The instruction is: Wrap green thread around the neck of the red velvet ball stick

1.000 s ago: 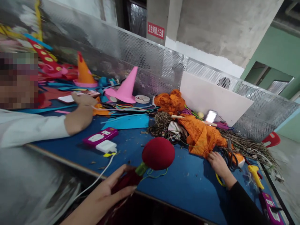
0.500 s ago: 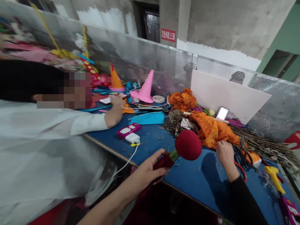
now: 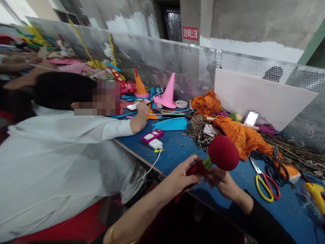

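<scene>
A round ball covered in dark red cloth (image 3: 223, 153) points up and right, its neck bound with a green tie (image 3: 207, 163). Below that tie, my left hand (image 3: 186, 173) is closed around the gathered cloth. My right hand (image 3: 222, 181) has its fingers pinched together just under the ball, beside the neck; what lies between the fingertips is hidden. Scissors with one red and one yellow handle (image 3: 265, 183) lie on the blue table to the right of my right hand, blades partly apart.
Black-handled scissors (image 3: 278, 166), orange cloth (image 3: 236, 135), dry twigs (image 3: 302, 150) and a yellow glue gun (image 3: 315, 195) lie at the right. A purple box with a white plug (image 3: 152, 136) sits left on the table (image 3: 175, 152). A person in white (image 3: 71, 145) leans over the left side.
My right hand has come left from the scissors by the orange cloth to the ball's neck, leaving the scissors on the table. My left hand still holds the cloth. The view has shifted left.
</scene>
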### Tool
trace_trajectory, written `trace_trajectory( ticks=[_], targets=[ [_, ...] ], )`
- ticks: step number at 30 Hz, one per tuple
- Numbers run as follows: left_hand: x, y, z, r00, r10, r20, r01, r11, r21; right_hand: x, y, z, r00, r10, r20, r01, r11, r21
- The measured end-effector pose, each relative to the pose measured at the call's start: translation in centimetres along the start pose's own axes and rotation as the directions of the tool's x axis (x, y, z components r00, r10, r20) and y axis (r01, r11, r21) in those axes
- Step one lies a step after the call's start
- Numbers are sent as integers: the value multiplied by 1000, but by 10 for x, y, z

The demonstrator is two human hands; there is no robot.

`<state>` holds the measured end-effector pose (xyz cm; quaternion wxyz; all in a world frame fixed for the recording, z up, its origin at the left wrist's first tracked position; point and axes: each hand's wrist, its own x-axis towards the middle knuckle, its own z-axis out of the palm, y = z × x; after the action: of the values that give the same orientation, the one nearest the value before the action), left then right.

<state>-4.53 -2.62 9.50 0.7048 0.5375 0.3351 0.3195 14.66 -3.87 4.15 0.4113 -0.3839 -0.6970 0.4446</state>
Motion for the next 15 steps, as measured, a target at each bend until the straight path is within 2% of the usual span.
trace_trajectory(
  ticks=[2, 4, 6, 8, 10, 12, 13, 15],
  targets=[
    [-2, -4, -4, 998, -22, -60, 20, 999, -35, -7, -9, -8, 992, -94, -79, 81, 984, -160],
    [-3, -7, -7, 995, -38, -91, 31, 996, -81, -13, -18, -11, 962, -232, -147, 186, 944, -273],
    [-2, -11, -8, 995, -36, -98, 24, 993, -119, -18, -24, -9, 935, -319, -154, 271, 924, -269],
    [0, -16, -6, 996, -25, -87, 13, 991, -130, -21, -25, -2, 932, -323, -167, 302, 943, -139],
    [4, -22, -3, 997, -25, -68, 16, 992, -127, -20, -22, 5, 943, -241, -230, 271, 956, 109],
    [7, -28, 0, 998, -38, -41, 33, 991, -133, -17, -17, 9, 959, -95, -268, 200, 896, 397],
    [9, -31, 1, 998, -45, -33, 40, 990, -134, -15, -15, 9, 968, -15, -251, 145, 849, 508],
    [13, -37, 3, 999, -48, -26, 45, 991, -123, -13, -12, 9, 975, 136, -174, -2, 793, 609]
  ],
)
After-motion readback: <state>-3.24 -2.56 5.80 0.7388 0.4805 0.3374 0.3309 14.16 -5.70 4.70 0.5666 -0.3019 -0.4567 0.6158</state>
